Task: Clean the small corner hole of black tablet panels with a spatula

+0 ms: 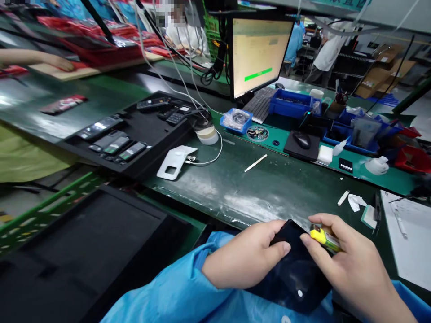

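At the lower middle, my left hand grips the upper edge of a black, glossy, flat slab like a tablet, its thumb lying on the face. The slab is tilted over my lap, and its lower part is hard to make out. My right hand is closed around a small tool with a yellow end, its exact kind unclear. The yellow tip is by the slab's upper right edge; the right thumb reaches to that edge.
A black tray holds several handheld devices. Beyond the bench stand a monitor, a keyboard and blue bins. A white bracket with a cable lies nearby; paper with a pen is at right. Another person's hand shows upper left.
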### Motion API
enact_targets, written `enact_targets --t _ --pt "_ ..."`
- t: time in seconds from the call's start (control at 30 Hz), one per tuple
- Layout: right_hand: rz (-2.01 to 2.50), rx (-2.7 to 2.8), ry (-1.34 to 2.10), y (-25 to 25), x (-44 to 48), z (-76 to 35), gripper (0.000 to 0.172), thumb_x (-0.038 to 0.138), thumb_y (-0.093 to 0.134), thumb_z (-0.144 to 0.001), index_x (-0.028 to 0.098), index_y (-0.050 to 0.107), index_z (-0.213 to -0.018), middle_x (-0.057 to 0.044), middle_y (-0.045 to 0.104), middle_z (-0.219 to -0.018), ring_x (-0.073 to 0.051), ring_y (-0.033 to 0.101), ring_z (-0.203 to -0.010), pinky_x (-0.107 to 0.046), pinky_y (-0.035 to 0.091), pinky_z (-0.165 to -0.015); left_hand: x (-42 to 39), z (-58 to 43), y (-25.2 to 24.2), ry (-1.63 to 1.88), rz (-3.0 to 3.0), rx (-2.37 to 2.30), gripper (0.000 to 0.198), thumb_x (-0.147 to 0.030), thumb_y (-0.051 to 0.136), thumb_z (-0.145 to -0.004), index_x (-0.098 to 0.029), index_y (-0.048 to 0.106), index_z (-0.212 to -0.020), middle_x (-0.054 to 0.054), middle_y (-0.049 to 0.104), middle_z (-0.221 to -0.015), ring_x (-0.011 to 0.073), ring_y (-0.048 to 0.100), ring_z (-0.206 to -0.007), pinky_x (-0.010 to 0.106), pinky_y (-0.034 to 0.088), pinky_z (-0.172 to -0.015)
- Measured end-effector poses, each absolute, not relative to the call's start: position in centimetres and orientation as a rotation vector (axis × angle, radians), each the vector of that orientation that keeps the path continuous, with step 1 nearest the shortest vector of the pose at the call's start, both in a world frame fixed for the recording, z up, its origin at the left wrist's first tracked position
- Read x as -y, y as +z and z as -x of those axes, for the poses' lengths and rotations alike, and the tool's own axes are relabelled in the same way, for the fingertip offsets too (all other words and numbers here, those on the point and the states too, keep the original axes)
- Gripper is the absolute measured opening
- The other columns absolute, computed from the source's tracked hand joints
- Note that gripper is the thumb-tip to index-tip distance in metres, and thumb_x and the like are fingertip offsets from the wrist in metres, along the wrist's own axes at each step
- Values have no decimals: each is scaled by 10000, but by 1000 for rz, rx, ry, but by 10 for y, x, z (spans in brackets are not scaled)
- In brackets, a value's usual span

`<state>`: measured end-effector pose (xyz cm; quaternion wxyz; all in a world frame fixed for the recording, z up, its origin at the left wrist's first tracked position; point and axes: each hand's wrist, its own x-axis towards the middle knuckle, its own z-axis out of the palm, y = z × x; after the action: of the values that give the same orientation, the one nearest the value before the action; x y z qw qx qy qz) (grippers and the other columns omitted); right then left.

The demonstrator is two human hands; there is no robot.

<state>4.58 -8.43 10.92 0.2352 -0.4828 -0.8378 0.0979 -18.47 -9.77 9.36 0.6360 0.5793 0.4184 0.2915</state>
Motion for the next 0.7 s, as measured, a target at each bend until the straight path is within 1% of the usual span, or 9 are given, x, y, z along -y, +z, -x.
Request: enact_targets --t 0.07,0.13,0.23,0.27,0.33,0.47,0.5,0.6,0.7 --pt "1240 2338 249 108 82 -55 211 345 629 -995 309 632 -1203 24 769 -1030 -135 758 -829 -235 574 -700 95 187 89 672 -1209 -875 274 -250 615 -949 -186 710 -1198 56 738 -1067 243 666 -1008 370 500 -945" --pt "1115 2414 254 109 81 -61 277 249 592 -1005 295 631 -1276 7 754 -1012 -131 739 -850 -239 562 -736 92 188 85 694 -1059 -782 264 -295 656 -929 -164 709 -1152 40 706 -952 205 643 -879 338 504 -850" --pt "990 2541 224 115 79 -63 388 161 526 -1004 249 600 -1376 12 668 -825 -123 658 -698 -247 510 -629 89 189 82 709 -920 -690 344 -377 733 -886 -145 704 -1139 27 664 -889 161 593 -766 299 483 -751" --pt "967 2584 191 117 79 -62 405 153 509 -1004 236 590 -1392 19 628 -775 -125 623 -648 -252 483 -586 89 189 81 708 -910 -678 372 -407 752 -877 -142 706 -1134 29 661 -891 157 586 -759 295 477 -740" --pt "933 2657 113 121 78 -59 420 158 490 -1007 223 573 -1413 25 580 -739 -137 583 -605 -267 449 -544 88 189 81 715 -910 -652 409 -453 773 -869 -143 710 -1130 40 670 -919 168 597 -804 309 481 -783" --pt "889 2729 36 126 77 -56 447 168 481 -1006 216 544 -1446 21 574 -759 -152 592 -619 -279 443 -539 89 189 81 739 -902 -602 439 -507 802 -849 -154 723 -1097 55 696 -969 202 623 -914 365 479 -921" --pt "884 2740 31 126 76 -55 451 170 479 -1005 215 541 -1449 20 575 -762 -152 596 -620 -278 444 -539 89 189 80 736 -895 -604 449 -518 808 -841 -153 724 -1089 56 695 -965 201 623 -905 364 484 -912" --pt "877 2773 15 128 73 -52 477 162 465 -990 217 537 -1459 20 573 -760 -151 600 -611 -270 442 -529 90 188 76 706 -865 -615 479 -545 812 -830 -160 710 -1096 43 677 -928 181 617 -811 338 510 -803" --pt "871 2791 31 131 70 -49 542 115 445 -955 228 517 -1481 19 571 -759 -147 600 -613 -256 436 -527 91 186 74 706 -880 -620 450 -533 814 -834 -164 707 -1068 37 665 -929 174 602 -819 310 506 -772"
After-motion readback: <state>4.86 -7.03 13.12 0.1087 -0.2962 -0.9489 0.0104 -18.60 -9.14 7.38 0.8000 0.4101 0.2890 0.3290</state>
